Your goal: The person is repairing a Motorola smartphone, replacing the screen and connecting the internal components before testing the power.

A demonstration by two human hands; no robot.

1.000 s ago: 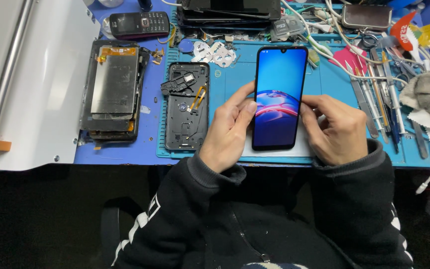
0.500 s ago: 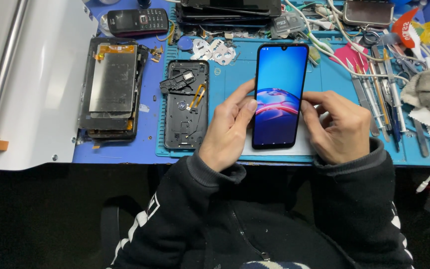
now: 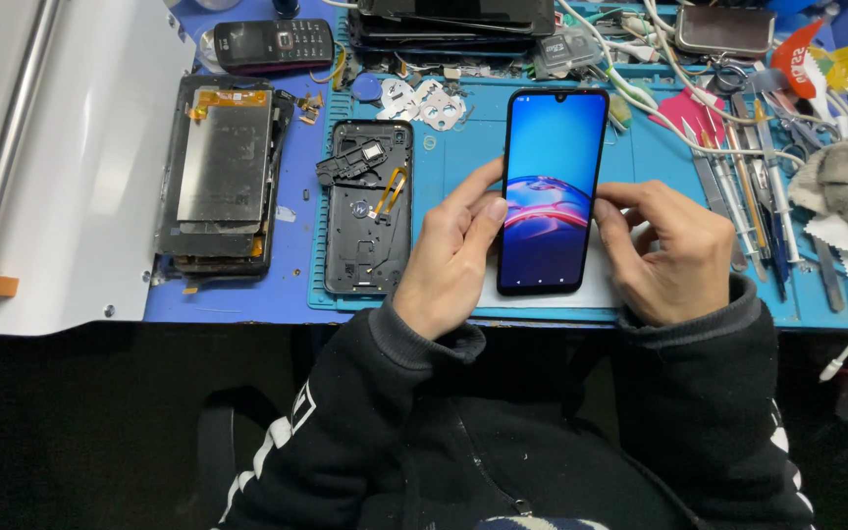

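Both hands on lit phone (image 3: 552, 191) lying on blue worktop (image 3: 463, 147): left hand (image 3: 453, 260) & right hand (image 3: 669, 255) pinch its edges. Open phone shell (image 3: 370, 211) just left.

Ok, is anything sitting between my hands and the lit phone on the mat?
Nothing visible. The left hand touches the phone at its left edge, with fingertips on the screen, and the right hand meets its right edge. The open back cover lies apart, left of the left hand.
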